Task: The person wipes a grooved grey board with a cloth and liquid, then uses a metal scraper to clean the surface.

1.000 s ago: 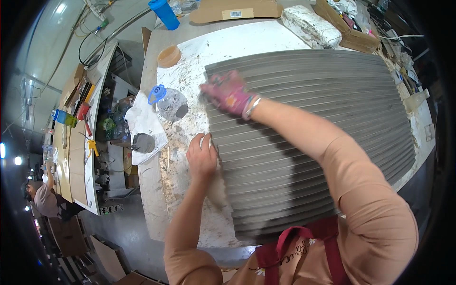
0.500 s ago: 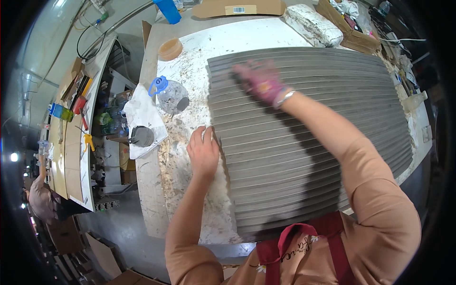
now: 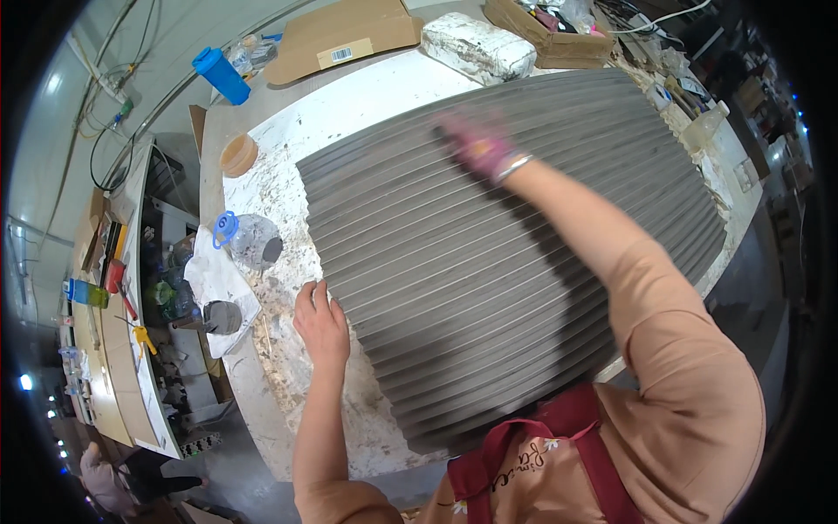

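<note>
A large grey panel with parallel ridges (image 3: 454, 288) lies across the worktable. My left hand (image 3: 321, 327) is bare and rests at the panel's left edge, fingers stretched out and holding nothing. Over the far part of the panel is my right hand (image 3: 478, 148), in a pink-purple glove, with a bracelet at the wrist. Motion smears its fingers, so I cannot make out whether anything is under or in them. A clear bottle with a blue cap (image 3: 255, 242) lies beyond my left hand, near a white cloth (image 3: 229, 278) bearing a dark grey round piece (image 3: 223, 318).
The white, stained table surface (image 3: 288, 144) carries an amber tub (image 3: 238, 155), a blue bottle (image 3: 222, 77), a flat cardboard box (image 3: 349, 39), a white wrapped block (image 3: 478, 48) and a filled carton (image 3: 559, 44). Left is a cluttered side bench (image 3: 122, 349); another person (image 3: 109, 480) is behind it.
My view has turned, so the table sits differently in the picture. The gloved right hand has moved rightward across the panel, away from its far left corner. My left hand stays at the edge.
</note>
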